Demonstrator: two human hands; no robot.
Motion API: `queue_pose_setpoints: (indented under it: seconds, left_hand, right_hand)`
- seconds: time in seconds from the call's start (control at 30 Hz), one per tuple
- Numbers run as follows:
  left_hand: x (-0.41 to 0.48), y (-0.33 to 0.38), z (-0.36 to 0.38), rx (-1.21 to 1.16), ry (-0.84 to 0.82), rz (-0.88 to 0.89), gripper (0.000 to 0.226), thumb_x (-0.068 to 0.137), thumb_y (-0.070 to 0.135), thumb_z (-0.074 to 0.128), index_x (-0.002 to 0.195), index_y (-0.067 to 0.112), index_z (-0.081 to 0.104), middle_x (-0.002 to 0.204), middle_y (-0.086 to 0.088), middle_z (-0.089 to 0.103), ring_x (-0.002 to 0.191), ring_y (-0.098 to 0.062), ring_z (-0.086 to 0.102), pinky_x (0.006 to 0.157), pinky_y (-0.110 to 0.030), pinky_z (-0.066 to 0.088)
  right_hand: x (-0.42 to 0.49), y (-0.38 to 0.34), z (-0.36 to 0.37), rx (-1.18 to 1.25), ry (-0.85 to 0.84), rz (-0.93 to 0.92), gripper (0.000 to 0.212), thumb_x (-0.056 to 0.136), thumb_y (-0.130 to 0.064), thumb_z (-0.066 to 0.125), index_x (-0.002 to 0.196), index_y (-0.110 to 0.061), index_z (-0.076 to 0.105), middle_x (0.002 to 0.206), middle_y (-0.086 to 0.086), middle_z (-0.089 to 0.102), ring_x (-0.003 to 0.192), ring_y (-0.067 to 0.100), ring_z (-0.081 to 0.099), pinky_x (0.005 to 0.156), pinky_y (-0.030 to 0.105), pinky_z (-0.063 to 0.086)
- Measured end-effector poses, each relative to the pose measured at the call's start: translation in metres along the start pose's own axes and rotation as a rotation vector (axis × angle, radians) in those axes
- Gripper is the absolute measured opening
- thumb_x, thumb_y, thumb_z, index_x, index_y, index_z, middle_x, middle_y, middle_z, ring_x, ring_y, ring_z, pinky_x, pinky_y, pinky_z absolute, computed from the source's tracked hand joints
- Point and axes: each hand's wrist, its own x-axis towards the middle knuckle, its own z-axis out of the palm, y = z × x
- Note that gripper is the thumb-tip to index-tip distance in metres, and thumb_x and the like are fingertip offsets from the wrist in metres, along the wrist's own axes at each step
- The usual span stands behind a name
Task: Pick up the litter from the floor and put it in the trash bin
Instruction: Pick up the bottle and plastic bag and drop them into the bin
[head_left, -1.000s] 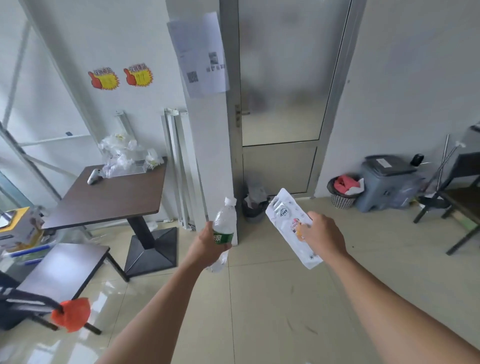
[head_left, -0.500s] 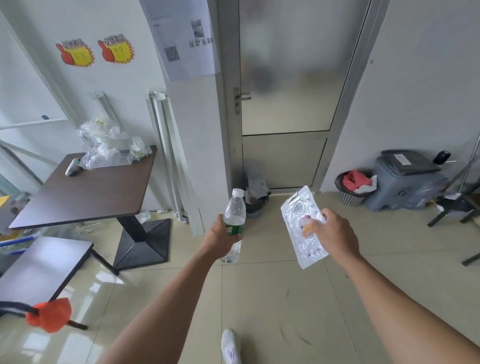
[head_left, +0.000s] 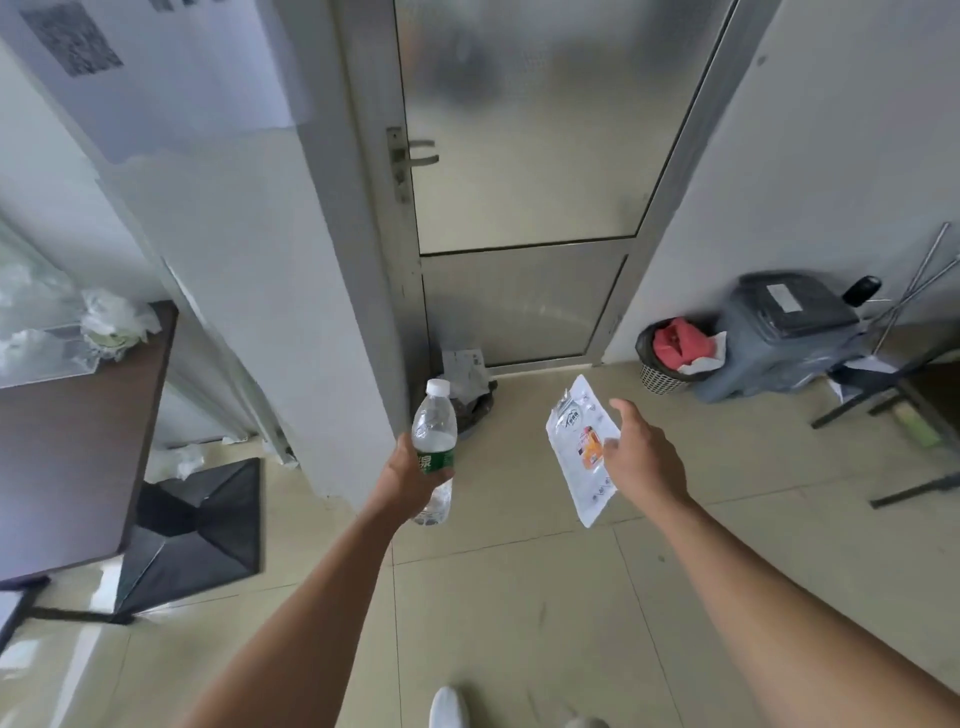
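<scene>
My left hand (head_left: 410, 480) grips a clear plastic bottle (head_left: 435, 431) with a white cap and green label, held upright. My right hand (head_left: 641, 460) holds a white plastic wrapper (head_left: 579, 447) with an orange print, index finger raised. A small dark-lined trash bin (head_left: 475, 402) with paper in it stands on the floor by the door frame, just beyond the bottle. A mesh basket bin (head_left: 662, 371) with a black liner, holding red and white litter, stands at the right wall.
A frosted glass door (head_left: 524, 171) is straight ahead. A grey lidded bin (head_left: 779, 338) sits right of the basket. A dark table (head_left: 78, 436) on a black base (head_left: 192, 535) stands left, with chair legs (head_left: 914, 488) at right. My shoe (head_left: 449, 709) shows below.
I have walked closer to the door and bins, which now look larger. Both hands keep hold of the bottle and wrapper; my right index finger has lifted.
</scene>
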Motion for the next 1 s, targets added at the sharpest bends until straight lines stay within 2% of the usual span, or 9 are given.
queue_pose_setpoints:
  seconds: [0.1, 0.23, 0.33, 0.43, 0.57, 0.63, 0.77, 0.9, 1.0]
  left_hand:
    - [0.059, 0.025, 0.002, -0.017, -0.026, -0.018, 0.046, 0.082, 0.02, 0.078, 0.116, 0.0, 0.053, 0.105, -0.024, 0.064, 0.093, -0.04, 0.063, 0.085, -0.052, 0.053]
    - [0.131, 0.046, 0.015, -0.038, 0.05, -0.091, 0.054, 0.083, 0.022, 0.08, 0.124, 0.009, 0.048, 0.113, -0.01, 0.062, 0.101, -0.032, 0.061, 0.091, -0.048, 0.053]
    - [0.18, 0.051, 0.032, -0.056, 0.087, -0.176, 0.057, 0.082, 0.022, 0.082, 0.125, 0.012, 0.045, 0.112, -0.007, 0.059, 0.103, -0.032, 0.06, 0.087, -0.041, 0.051]
    - [0.226, 0.049, 0.052, -0.036, 0.083, -0.207, 0.055, 0.084, 0.024, 0.082, 0.122, 0.01, 0.044, 0.11, -0.008, 0.058, 0.103, -0.036, 0.06, 0.079, -0.035, 0.045]
    - [0.28, 0.055, 0.068, -0.106, 0.126, -0.288, 0.058, 0.083, 0.039, 0.079, 0.123, 0.017, 0.043, 0.113, -0.006, 0.061, 0.098, -0.03, 0.061, 0.079, -0.038, 0.048]
    - [0.308, 0.055, 0.073, -0.161, 0.158, -0.314, 0.057, 0.079, 0.046, 0.08, 0.119, 0.023, 0.045, 0.107, 0.0, 0.064, 0.095, -0.025, 0.063, 0.079, -0.039, 0.052]
    - [0.381, 0.025, 0.095, -0.234, 0.287, -0.388, 0.052, 0.075, 0.051, 0.083, 0.104, 0.035, 0.043, 0.09, 0.015, 0.062, 0.08, -0.009, 0.062, 0.06, -0.021, 0.043]
    - [0.463, -0.028, 0.137, -0.351, 0.389, -0.482, 0.053, 0.081, 0.044, 0.082, 0.118, 0.028, 0.048, 0.104, 0.012, 0.064, 0.098, -0.018, 0.064, 0.067, -0.019, 0.045]
    - [0.52, -0.073, 0.174, -0.475, 0.497, -0.506, 0.054, 0.082, 0.035, 0.083, 0.123, 0.029, 0.047, 0.11, 0.012, 0.064, 0.101, -0.01, 0.064, 0.077, -0.024, 0.052]
  right_hand:
    - [0.067, -0.009, -0.01, -0.008, 0.012, 0.009, 0.031, 0.098, -0.022, 0.056, 0.129, -0.022, 0.053, 0.111, 0.009, 0.069, 0.089, 0.033, 0.061, 0.069, 0.035, 0.044]
    - [0.165, -0.023, -0.004, -0.014, -0.059, -0.006, 0.015, 0.099, -0.031, 0.057, 0.1, -0.016, 0.059, 0.096, 0.005, 0.069, 0.083, 0.031, 0.064, 0.068, 0.036, 0.05]
    - [0.238, -0.031, 0.018, 0.055, -0.159, -0.015, 0.019, 0.098, -0.033, 0.052, 0.089, -0.016, 0.054, 0.081, 0.002, 0.068, 0.059, 0.027, 0.071, 0.061, 0.039, 0.057]
    - [0.305, -0.037, 0.039, 0.045, -0.284, -0.033, 0.012, 0.097, -0.027, 0.045, 0.088, -0.018, 0.049, 0.075, 0.002, 0.068, 0.038, 0.017, 0.066, 0.051, 0.034, 0.052]
    - [0.376, -0.058, 0.052, -0.097, -0.481, -0.061, 0.009, 0.096, -0.021, 0.046, 0.104, -0.017, 0.05, 0.085, 0.0, 0.069, 0.045, 0.016, 0.07, 0.052, 0.03, 0.052]
    - [0.411, -0.074, 0.07, -0.148, -0.588, -0.095, 0.015, 0.096, -0.016, 0.045, 0.11, -0.017, 0.049, 0.096, 0.002, 0.07, 0.053, 0.02, 0.074, 0.062, 0.039, 0.06]
    - [0.485, -0.095, 0.151, -0.126, -0.693, -0.086, 0.026, 0.089, -0.006, 0.042, 0.108, -0.021, 0.051, 0.092, 0.001, 0.073, 0.057, 0.02, 0.075, 0.067, 0.042, 0.064]
    - [0.544, -0.08, 0.275, 0.01, -0.704, 0.035, 0.01, 0.093, -0.011, 0.048, 0.095, -0.017, 0.056, 0.08, 0.0, 0.076, 0.056, 0.016, 0.075, 0.063, 0.034, 0.06]
    - [0.576, -0.046, 0.376, 0.113, -0.731, 0.111, 0.009, 0.097, -0.019, 0.055, 0.099, -0.012, 0.06, 0.075, 0.003, 0.077, 0.055, 0.018, 0.075, 0.065, 0.037, 0.06]
